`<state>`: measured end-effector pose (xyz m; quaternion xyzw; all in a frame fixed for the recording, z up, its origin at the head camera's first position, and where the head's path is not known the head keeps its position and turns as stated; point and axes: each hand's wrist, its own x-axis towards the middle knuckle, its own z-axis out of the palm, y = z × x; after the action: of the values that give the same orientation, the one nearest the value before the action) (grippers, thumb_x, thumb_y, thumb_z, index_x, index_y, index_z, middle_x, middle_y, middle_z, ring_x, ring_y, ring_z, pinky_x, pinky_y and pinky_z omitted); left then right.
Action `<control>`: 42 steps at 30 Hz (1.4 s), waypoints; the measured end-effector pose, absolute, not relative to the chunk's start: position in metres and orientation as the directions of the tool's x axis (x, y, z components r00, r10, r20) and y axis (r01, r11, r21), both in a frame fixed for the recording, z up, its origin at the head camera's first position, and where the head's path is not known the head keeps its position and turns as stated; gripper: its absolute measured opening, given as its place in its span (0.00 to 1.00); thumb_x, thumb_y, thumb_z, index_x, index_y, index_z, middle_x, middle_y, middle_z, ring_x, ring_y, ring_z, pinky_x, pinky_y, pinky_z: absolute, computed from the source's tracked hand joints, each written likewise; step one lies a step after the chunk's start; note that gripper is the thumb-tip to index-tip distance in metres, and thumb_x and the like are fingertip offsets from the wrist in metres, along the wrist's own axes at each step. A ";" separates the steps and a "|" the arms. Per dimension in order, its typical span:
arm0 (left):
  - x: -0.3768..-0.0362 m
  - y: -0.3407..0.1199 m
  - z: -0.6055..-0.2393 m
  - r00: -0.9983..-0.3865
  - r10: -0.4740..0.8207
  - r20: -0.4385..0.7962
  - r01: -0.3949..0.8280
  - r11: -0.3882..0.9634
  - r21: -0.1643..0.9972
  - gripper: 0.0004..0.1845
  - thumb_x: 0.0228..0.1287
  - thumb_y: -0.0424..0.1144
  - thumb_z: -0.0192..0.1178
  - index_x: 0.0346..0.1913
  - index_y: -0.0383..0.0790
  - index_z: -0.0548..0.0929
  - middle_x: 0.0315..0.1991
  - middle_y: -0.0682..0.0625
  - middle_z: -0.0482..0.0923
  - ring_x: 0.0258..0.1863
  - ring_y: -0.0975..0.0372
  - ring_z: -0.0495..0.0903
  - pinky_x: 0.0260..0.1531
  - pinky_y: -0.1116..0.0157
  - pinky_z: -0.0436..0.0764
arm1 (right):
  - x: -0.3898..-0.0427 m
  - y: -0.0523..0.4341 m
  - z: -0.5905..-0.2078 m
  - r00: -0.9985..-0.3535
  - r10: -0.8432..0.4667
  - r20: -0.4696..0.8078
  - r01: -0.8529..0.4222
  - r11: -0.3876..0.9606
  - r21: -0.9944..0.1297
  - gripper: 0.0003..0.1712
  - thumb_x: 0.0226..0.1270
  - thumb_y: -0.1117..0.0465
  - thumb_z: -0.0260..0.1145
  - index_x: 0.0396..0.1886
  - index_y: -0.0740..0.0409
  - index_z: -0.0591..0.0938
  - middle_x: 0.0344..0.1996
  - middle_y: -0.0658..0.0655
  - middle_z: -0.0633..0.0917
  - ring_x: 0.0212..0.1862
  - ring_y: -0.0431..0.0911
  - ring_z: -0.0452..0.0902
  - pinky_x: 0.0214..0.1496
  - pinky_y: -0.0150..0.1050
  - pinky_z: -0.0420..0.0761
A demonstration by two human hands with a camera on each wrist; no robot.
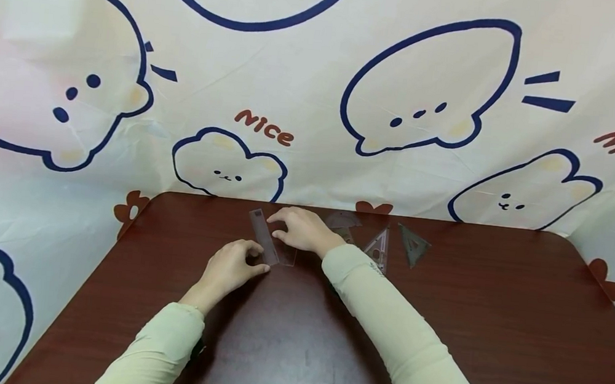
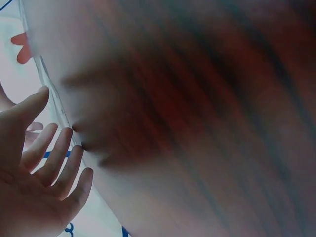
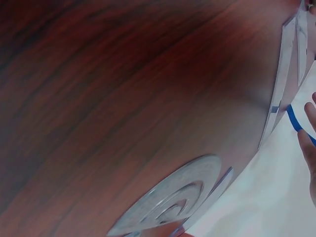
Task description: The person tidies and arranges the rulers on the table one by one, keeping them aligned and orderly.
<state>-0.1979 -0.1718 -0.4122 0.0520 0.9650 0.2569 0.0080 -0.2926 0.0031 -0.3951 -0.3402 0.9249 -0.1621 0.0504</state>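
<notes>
A clear straight ruler (image 1: 264, 236) lies slanted on the brown table, between the two hands in the head view. By its near end is my left hand (image 1: 229, 266), thumb and fingers apart. In the left wrist view the fingers of this left hand (image 2: 54, 168) are spread and hold nothing. My right hand (image 1: 303, 228) hovers at the ruler's right side with its fingertips close to the upper part. A second clear ruler (image 1: 289, 257) shows partly below the right hand, the rest hidden. Fingers of the right hand (image 3: 308, 148) show loosely extended at the right wrist view's edge.
Right of the right hand lie a clear protractor (image 1: 342, 220), a clear set square (image 1: 378, 249) and a darker set square (image 1: 413, 245). The right sleeve overlaps the middle one. A printed cloth (image 1: 317, 94) hangs behind the table's (image 1: 496, 309) far edge.
</notes>
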 end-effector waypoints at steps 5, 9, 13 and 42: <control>-0.203 -0.171 -0.414 -0.995 0.095 0.005 0.085 0.863 0.498 0.19 0.56 0.46 0.74 0.49 0.41 0.86 0.42 0.49 0.84 0.44 0.55 0.82 0.45 0.48 0.78 | -0.298 -0.004 -0.397 -0.777 -0.629 0.015 -0.593 0.724 -0.351 0.22 0.73 0.53 0.64 0.64 0.47 0.79 0.63 0.50 0.77 0.67 0.45 0.70 0.65 0.42 0.71; -0.205 -0.169 -0.415 -0.997 0.076 0.016 0.074 0.866 0.495 0.18 0.56 0.46 0.75 0.47 0.42 0.86 0.40 0.50 0.84 0.43 0.55 0.82 0.43 0.47 0.78 | -0.303 -0.009 -0.398 -0.783 -0.622 0.014 -0.584 0.727 -0.361 0.22 0.73 0.54 0.64 0.64 0.47 0.79 0.63 0.50 0.78 0.67 0.45 0.70 0.64 0.42 0.71; -0.208 -0.167 -0.416 -0.997 0.066 0.031 0.073 0.869 0.490 0.18 0.55 0.45 0.75 0.46 0.41 0.86 0.38 0.51 0.84 0.41 0.55 0.82 0.42 0.46 0.78 | -0.307 -0.012 -0.401 -0.791 -0.611 0.008 -0.572 0.736 -0.362 0.22 0.73 0.54 0.64 0.65 0.47 0.79 0.63 0.50 0.78 0.66 0.45 0.70 0.63 0.42 0.72; -0.197 -0.188 -0.408 -0.981 0.191 -0.031 0.160 0.888 0.432 0.25 0.53 0.40 0.76 0.55 0.38 0.85 0.46 0.48 0.82 0.50 0.52 0.80 0.43 0.49 0.79 | -0.326 -0.029 -0.417 -0.806 -0.589 -0.054 -0.559 0.788 -0.258 0.27 0.75 0.48 0.60 0.70 0.48 0.74 0.72 0.52 0.68 0.72 0.48 0.62 0.69 0.44 0.65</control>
<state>-0.1972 -0.1881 -0.4078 0.0904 0.9709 0.2190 0.0362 -0.3264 -0.0295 -0.4167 -0.3042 0.9433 -0.1155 0.0660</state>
